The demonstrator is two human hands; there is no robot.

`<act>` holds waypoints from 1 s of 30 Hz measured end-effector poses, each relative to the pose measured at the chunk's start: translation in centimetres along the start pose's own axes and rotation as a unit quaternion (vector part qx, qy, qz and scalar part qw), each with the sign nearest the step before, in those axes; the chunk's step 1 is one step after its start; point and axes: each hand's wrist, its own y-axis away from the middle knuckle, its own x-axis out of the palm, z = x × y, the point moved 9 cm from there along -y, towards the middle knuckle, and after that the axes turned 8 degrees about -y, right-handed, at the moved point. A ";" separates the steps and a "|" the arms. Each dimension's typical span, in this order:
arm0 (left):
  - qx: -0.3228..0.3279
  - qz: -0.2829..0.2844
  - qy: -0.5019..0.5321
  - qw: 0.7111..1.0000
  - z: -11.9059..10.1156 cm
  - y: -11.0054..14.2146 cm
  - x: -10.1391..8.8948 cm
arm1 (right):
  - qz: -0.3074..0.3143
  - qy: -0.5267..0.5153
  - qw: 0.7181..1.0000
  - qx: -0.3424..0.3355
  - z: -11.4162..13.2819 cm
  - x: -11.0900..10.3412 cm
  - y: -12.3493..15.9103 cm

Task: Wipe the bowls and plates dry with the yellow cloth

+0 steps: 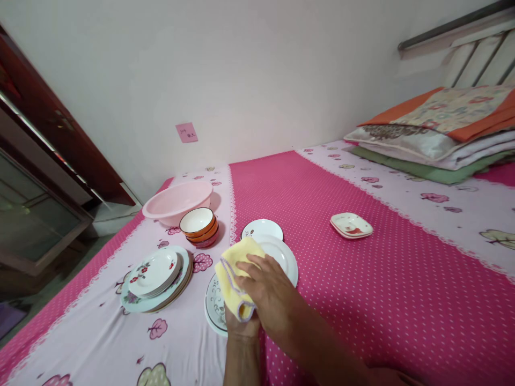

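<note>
A yellow cloth (237, 265) with a purple stitched edge is bunched between my two hands. My right hand (267, 284) presses on it from above, fingers bent over the fabric. Beneath the cloth is my left hand (242, 323), curled upward; its fingers and whatever they grip are covered. Just behind the hands is a plain white plate (288, 257), partly hidden. A plate with a grey leafy pattern (215, 305) lies to the left, partly under the cloth. Farther back, a small dark-rimmed plate (263, 229) shows beyond the white one.
Left are stacked floral plates (155, 271), stacked orange bowls (198, 225) and a pink basin (177, 199). Two small squarish dishes (351, 225) sit to the right on the pink bedsheet (386, 289). Folded bedding (438, 134) lies at far right, near the wall.
</note>
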 end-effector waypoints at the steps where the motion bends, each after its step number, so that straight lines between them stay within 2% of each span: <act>1: -0.014 0.006 0.031 0.999 0.5 -0.2 0.7 | -0.004 0.007 1.000 0.017 -0.6 -0.4 -0.5; 6: -0.106 0.007 0.131 0.986 2.3 -0.2 3.8 | -0.017 0.055 0.995 0.087 -3.3 -3.3 -2.0; 9: -0.097 0.031 0.135 0.985 2.0 -0.1 4.8 | -0.039 0.071 0.991 0.111 -4.8 -4.9 -1.7; 12: -0.076 0.061 0.132 0.986 1.4 -0.1 5.1 | -0.052 0.063 0.989 0.124 -6.1 -5.6 -1.2; 17: -0.024 0.082 0.131 0.988 -0.3 -0.5 4.2 | -0.031 0.048 0.988 0.144 -6.6 -5.6 -1.1; 22: 0.004 0.047 0.151 0.987 -1.2 -1.0 2.0 | 0.017 0.048 0.990 0.132 -4.8 -4.4 -0.8; 27: 0.015 -0.035 0.144 0.989 -1.2 -1.1 -0.4 | 0.001 0.039 0.999 0.034 -2.3 -3.3 0.3; 30: -0.004 -0.044 0.132 0.990 -0.7 -0.7 -0.8 | -0.011 -0.001 0.999 -0.043 -0.4 -2.8 1.2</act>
